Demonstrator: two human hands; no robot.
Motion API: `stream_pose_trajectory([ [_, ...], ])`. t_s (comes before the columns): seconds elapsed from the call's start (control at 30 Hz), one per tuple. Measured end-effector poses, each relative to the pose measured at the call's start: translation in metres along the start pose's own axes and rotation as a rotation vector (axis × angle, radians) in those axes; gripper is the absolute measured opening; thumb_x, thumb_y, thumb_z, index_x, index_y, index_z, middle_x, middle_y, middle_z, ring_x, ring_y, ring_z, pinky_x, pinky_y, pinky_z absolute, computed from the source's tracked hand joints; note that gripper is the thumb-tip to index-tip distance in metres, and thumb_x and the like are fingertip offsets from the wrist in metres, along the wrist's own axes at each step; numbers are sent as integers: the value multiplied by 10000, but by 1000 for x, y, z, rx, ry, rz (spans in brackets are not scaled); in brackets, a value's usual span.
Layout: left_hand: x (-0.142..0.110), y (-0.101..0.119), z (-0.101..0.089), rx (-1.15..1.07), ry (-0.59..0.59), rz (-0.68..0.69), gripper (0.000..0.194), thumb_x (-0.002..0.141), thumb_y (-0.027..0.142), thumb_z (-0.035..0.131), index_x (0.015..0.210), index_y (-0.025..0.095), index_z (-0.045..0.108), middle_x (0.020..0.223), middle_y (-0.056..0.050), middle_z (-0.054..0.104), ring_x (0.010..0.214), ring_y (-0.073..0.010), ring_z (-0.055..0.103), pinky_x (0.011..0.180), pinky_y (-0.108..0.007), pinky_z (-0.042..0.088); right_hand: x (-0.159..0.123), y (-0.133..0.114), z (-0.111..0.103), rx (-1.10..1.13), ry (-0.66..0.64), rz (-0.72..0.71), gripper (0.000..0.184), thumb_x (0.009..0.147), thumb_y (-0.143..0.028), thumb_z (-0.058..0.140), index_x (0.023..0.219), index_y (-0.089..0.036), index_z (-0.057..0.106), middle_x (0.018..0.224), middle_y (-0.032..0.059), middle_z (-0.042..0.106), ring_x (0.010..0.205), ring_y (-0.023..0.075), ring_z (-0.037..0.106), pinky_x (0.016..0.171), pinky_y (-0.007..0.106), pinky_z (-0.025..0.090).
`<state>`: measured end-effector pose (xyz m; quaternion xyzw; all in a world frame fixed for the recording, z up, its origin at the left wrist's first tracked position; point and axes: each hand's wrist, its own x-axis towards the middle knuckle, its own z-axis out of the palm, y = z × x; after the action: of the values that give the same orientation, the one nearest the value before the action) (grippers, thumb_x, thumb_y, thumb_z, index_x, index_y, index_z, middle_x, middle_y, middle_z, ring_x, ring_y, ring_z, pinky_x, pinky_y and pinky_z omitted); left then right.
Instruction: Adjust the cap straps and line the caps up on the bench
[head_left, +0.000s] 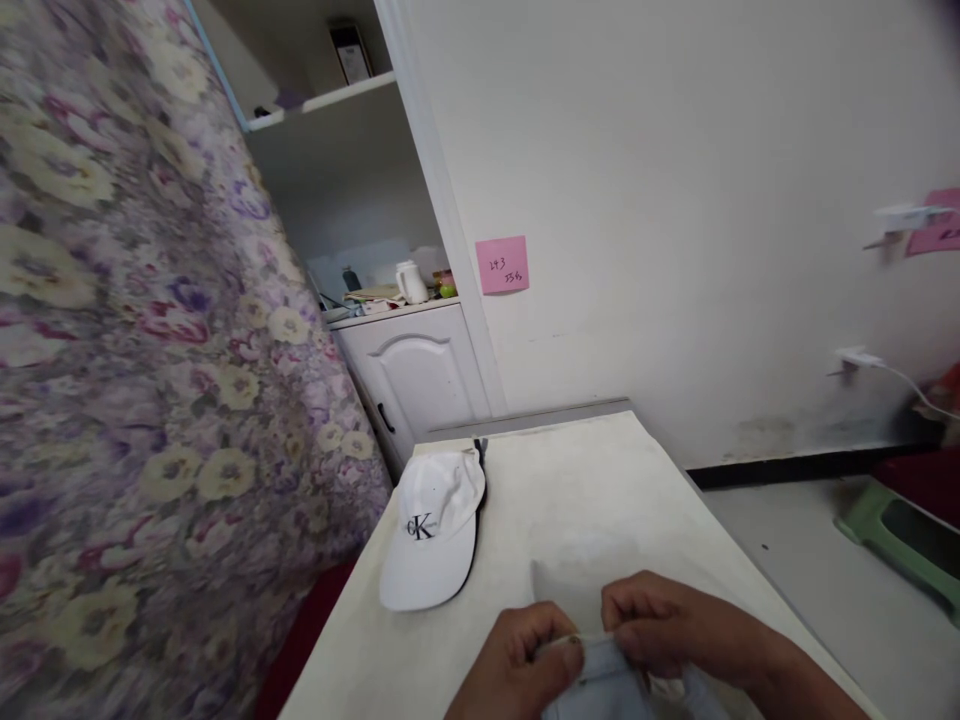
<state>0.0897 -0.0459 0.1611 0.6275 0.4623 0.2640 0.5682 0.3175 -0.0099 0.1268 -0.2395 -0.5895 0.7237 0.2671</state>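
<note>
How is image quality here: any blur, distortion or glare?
Head view: soft, even light, no glare; the floral fabric at left is smeared; the door frame leans from wide-angle tilt; the white cap is sharp; left hand and right hand pinch pale blue cloth, cropped at the bottom.

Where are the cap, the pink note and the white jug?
cap [435,520], head view, on its crown
pink note [502,265], head view, on its middle
white jug [410,282], head view, on its body

white cap [435,525] on table [600,480] | pink note [502,265] on wall | green stool [900,540] on floor
</note>
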Motion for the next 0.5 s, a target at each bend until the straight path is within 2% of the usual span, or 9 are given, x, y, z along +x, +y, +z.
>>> stream_pose_trajectory([
  [0.1,-10,22,-3,210,91,41,350,839,518,638,816,171,687,769,-2,578,769,-176,509,689,-281,351,-6,-8,2,28,-13,-26,311,764,-429,755,765,-159,601,555,-53,566,449,59,380,440,196,249],
  [0.2,-19,36,-4,307,99,65,303,872,486,609,856,199,704,849,-14,622,894,-214,553,801,-301,375,-5,-7,5,71,-30,-47,313,728,-401,799,772,-149,620,592,-43,588,497,69,444,484,194,301],
  [0.37,-17,27,2,235,56,79,324,906,502,567,853,203,679,830,-11,629,870,-204,550,760,-285,388,8,10,7,215,-3,-16,357,570,-334,882,758,-141,648,623,-42,616,555,86,504,556,210,349],
  [0.5,-13,21,4,211,47,81,342,929,512,522,862,205,657,804,-1,609,825,-187,535,735,-279,385,10,15,6,210,13,-6,378,553,-346,894,777,-136,672,620,-48,603,552,87,486,561,220,349],
])
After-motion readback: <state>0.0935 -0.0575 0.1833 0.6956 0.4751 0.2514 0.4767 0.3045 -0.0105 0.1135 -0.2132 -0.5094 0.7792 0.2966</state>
